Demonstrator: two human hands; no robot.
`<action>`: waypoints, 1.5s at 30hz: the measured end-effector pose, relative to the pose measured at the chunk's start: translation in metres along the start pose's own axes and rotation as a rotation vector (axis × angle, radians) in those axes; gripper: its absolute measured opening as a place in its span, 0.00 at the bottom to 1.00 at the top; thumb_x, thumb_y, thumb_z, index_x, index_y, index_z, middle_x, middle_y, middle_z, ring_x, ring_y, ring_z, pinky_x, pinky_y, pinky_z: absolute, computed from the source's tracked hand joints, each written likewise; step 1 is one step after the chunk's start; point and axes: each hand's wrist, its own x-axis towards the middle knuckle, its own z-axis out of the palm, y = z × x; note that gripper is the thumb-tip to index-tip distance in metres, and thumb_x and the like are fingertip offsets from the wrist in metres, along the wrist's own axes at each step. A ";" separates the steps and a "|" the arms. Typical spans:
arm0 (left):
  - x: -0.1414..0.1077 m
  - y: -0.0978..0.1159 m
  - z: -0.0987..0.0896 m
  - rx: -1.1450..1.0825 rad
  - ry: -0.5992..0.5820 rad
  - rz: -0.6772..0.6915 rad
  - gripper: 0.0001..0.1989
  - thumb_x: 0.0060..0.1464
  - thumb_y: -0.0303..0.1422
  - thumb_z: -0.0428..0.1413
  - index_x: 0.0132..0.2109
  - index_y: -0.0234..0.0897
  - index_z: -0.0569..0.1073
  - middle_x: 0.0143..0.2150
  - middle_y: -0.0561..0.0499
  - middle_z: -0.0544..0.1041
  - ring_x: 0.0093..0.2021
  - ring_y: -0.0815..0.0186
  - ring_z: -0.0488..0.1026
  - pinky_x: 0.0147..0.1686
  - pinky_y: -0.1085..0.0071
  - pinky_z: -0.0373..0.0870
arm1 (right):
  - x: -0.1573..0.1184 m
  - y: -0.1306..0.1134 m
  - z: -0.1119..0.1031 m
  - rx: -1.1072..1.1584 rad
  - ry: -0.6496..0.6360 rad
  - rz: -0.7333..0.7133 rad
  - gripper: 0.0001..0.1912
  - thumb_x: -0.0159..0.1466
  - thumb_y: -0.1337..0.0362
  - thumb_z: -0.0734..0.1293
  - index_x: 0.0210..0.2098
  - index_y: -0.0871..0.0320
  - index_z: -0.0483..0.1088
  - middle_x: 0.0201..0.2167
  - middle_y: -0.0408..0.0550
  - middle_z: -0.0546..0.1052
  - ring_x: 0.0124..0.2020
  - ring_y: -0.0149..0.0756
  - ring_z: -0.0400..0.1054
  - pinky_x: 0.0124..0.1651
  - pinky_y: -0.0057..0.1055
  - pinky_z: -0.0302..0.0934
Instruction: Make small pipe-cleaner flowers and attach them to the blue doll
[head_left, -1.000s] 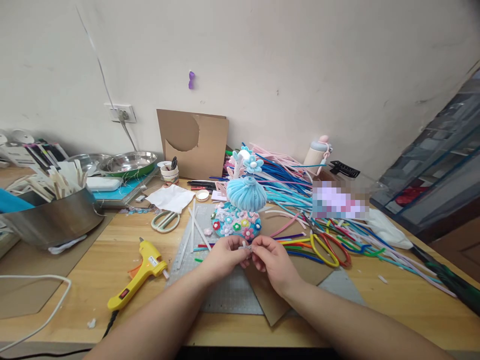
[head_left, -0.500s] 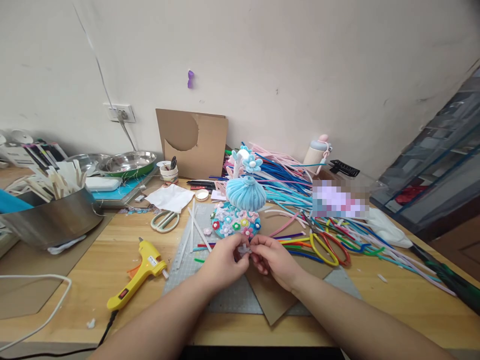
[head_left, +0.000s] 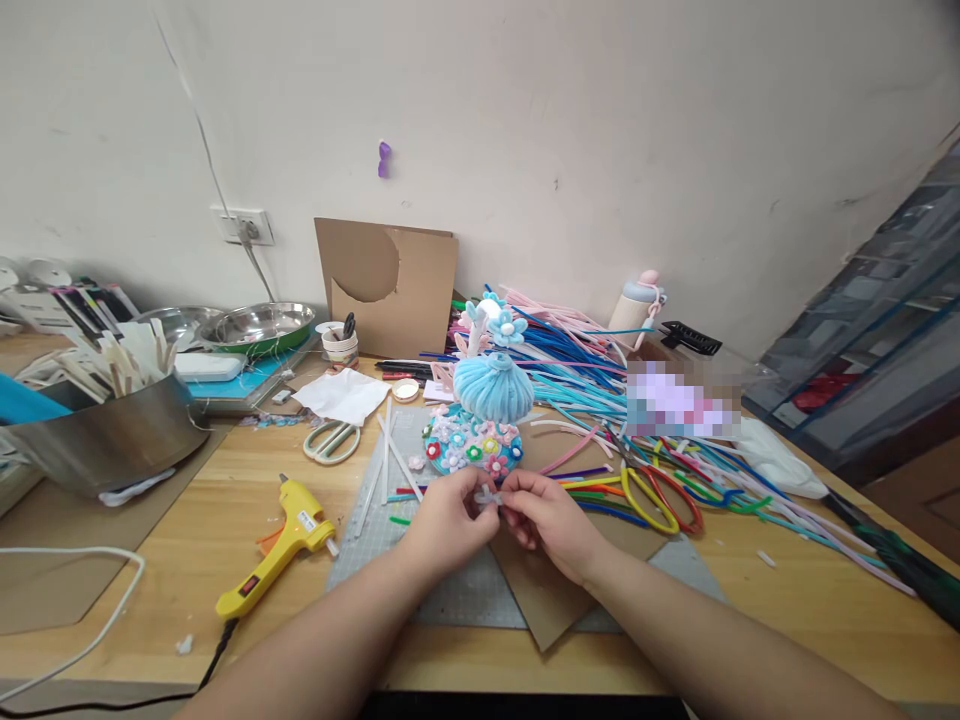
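Between the fingertips of both hands is a small white pipe-cleaner flower (head_left: pixel 489 496), its petals showing in the gap. My left hand (head_left: pixel 454 520) pinches it from the left. From the right, my right hand (head_left: pixel 546 515) grips its edge with thumb and forefinger. Just beyond the fingers stands a blue fuzzy pipe-cleaner piece (head_left: pixel 493 388), shaped like a ribbed dome with blue flowers (head_left: pixel 507 327) on top. Its round base (head_left: pixel 474 445) is covered with small colourful flowers. Below my hands lie a piece of cardboard (head_left: pixel 544 600) and a grey cutting mat (head_left: pixel 465 595).
On the left lie a yellow glue gun (head_left: pixel 289 540), pale-handled scissors (head_left: pixel 332 441) and a steel pot (head_left: pixel 112 440) of sticks. Yellow-and-red-handled scissors (head_left: pixel 651 500) rest on the right among many pipe cleaners (head_left: pixel 570 350). Glue sticks (head_left: pixel 385 455) lie on the mat.
The white flower shows slightly more between my fingers, its petals turned a little. Both hands stay in nearly the same place; the whole view has shifted very slightly.
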 end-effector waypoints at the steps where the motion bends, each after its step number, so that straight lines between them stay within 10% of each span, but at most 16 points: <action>1: 0.000 0.000 0.000 -0.009 0.004 -0.010 0.03 0.48 0.28 0.51 0.33 0.35 0.69 0.24 0.55 0.69 0.24 0.71 0.64 0.24 0.76 0.58 | 0.000 0.000 0.000 -0.012 0.004 -0.005 0.09 0.56 0.63 0.65 0.24 0.58 0.60 0.15 0.35 0.64 0.13 0.21 0.54 0.15 0.19 0.43; 15: 0.011 -0.005 -0.002 -1.001 -0.045 -0.381 0.13 0.43 0.31 0.63 0.34 0.33 0.67 0.24 0.55 0.71 0.24 0.73 0.70 0.29 0.74 0.69 | 0.002 0.001 -0.002 -0.164 0.017 -0.130 0.13 0.59 0.54 0.64 0.27 0.57 0.62 0.15 0.35 0.62 0.13 0.23 0.53 0.16 0.21 0.47; 28: 0.007 -0.002 -0.006 -1.111 -0.274 -0.503 0.10 0.45 0.30 0.64 0.34 0.29 0.72 0.26 0.51 0.73 0.25 0.74 0.70 0.27 0.78 0.67 | -0.001 -0.008 -0.015 -0.782 0.031 -0.743 0.05 0.64 0.69 0.61 0.34 0.56 0.67 0.30 0.44 0.70 0.33 0.32 0.65 0.37 0.28 0.59; 45: 0.006 -0.001 -0.007 -1.149 -0.236 -0.550 0.11 0.44 0.31 0.65 0.32 0.29 0.74 0.25 0.53 0.71 0.23 0.77 0.67 0.26 0.79 0.68 | -0.007 -0.012 -0.012 -0.866 0.032 -0.832 0.09 0.65 0.68 0.60 0.36 0.54 0.72 0.34 0.49 0.72 0.36 0.36 0.68 0.38 0.31 0.64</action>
